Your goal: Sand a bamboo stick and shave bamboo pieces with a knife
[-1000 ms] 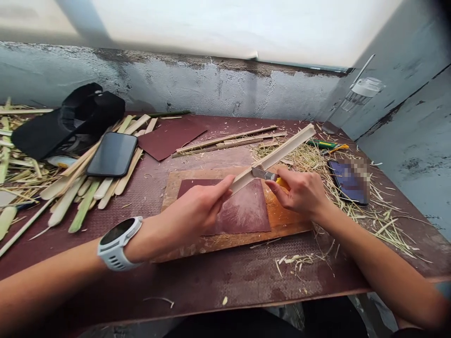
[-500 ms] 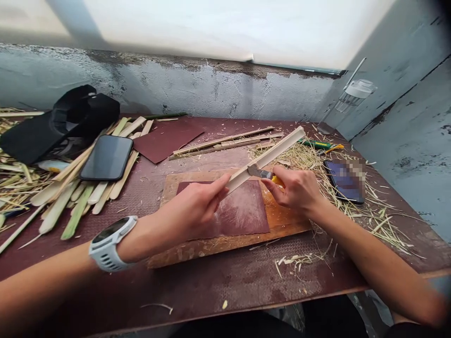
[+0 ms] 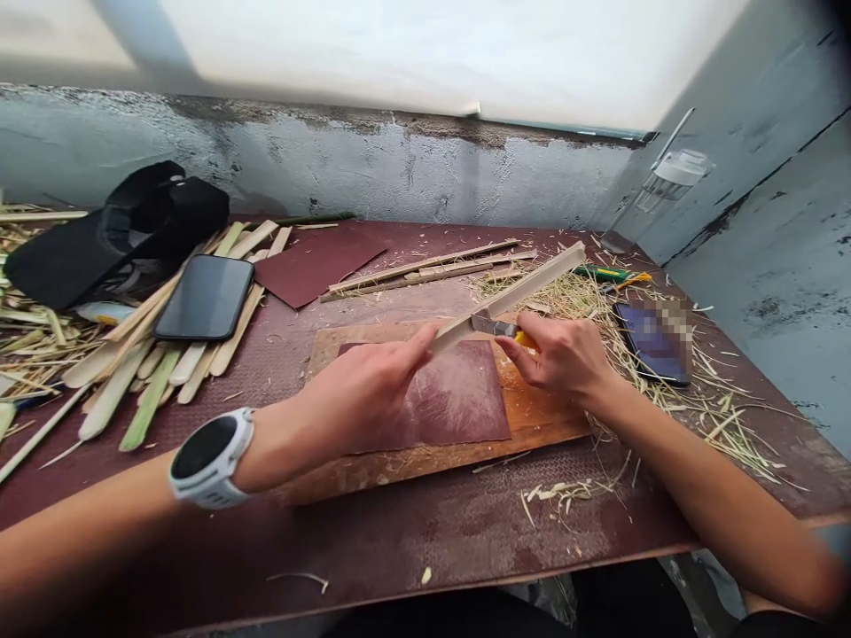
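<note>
A pale bamboo strip (image 3: 532, 282) slants up and away to the right, its near end gripped by my left hand (image 3: 372, 390). My right hand (image 3: 562, 354) is closed around the yellow handle of a utility knife (image 3: 495, 326), and the blade lies against the strip's near side. Below both hands a sheet of dark red sandpaper (image 3: 458, 399) rests on a wooden board (image 3: 542, 416); its middle is dusted pale. The fingertips of my left hand are partly hidden behind the strip.
Left: a phone (image 3: 205, 297) on several flat bamboo pieces (image 3: 113, 399), beside a black cap (image 3: 126, 226). Behind: another sandpaper sheet (image 3: 312, 266) and thin strips (image 3: 425, 270). Right: a shavings pile (image 3: 665, 390), a green cutter (image 3: 602, 273), a second phone (image 3: 648, 341) and a clear cup (image 3: 675, 177).
The bamboo strip has rolled slightly in my left hand, and its far end sits a little lower and further right. My left wrist has turned, showing more of the watch face.
</note>
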`<state>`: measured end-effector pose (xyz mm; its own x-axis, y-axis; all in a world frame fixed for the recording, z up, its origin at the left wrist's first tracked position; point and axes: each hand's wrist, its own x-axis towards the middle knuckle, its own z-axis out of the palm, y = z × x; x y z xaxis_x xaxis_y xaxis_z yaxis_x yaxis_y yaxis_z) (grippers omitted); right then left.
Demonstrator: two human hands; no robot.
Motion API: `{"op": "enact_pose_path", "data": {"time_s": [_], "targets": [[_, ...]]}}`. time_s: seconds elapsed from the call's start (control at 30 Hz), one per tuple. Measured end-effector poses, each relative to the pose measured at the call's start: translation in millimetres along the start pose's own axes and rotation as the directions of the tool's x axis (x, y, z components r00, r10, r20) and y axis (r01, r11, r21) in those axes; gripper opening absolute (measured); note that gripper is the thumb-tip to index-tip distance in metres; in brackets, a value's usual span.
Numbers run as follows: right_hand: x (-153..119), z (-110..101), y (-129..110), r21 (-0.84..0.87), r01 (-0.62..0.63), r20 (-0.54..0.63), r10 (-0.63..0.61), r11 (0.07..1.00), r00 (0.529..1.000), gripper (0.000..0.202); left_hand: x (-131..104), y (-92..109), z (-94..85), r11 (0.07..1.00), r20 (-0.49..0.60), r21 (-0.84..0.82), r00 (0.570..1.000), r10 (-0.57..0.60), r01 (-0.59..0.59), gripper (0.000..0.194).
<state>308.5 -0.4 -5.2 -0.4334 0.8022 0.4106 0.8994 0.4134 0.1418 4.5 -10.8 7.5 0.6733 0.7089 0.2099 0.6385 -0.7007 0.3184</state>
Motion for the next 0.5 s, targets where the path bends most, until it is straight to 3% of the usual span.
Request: {"op": "enact_pose_path", "data": {"time_s": [0.1, 0.23, 0.33, 0.43, 0.5], "targets": [[1.0, -3.5, 1.0, 0.001, 0.016, -0.008, -0.016, 1.000, 1.000, 0.058, 1.3, 1.0, -4.9, 0.986, 0.004, -0.164, 1.000, 0.005, -0.004, 0.042], [1.2, -6.1, -2.0, -0.015, 0.019, -0.002, -0.019, 1.000, 1.000, 0.059, 0.2, -2.0, -2.4, 0.999, -0.020, -0.035, 1.000, 0.014, -0.015, 0.060], [1.7, -3.2, -4.2, 0.004, 0.010, -0.002, -0.010, 1.000, 1.000, 0.058, -0.2, -5.5, -0.8, 0.993, -0.012, -0.119, 1.000, 0.023, -0.024, 0.050], [1.9, 0.5, 8.7, 0.023, -0.030, 0.011, 0.030, 0.999, 0.999, 0.057, -0.9, -9.5, -5.7, 0.994, -0.050, -0.107, 0.999, 0.011, -0.016, 0.048], [-0.2, 0.2, 28.6, 0.008, -0.145, -0.011, 0.145, 0.989, 0.989, 0.058, -2.2, -13.0, -10.2, 1.000, -0.076, -0.021, 0.997, -0.016, 0.015, 0.053]]}}
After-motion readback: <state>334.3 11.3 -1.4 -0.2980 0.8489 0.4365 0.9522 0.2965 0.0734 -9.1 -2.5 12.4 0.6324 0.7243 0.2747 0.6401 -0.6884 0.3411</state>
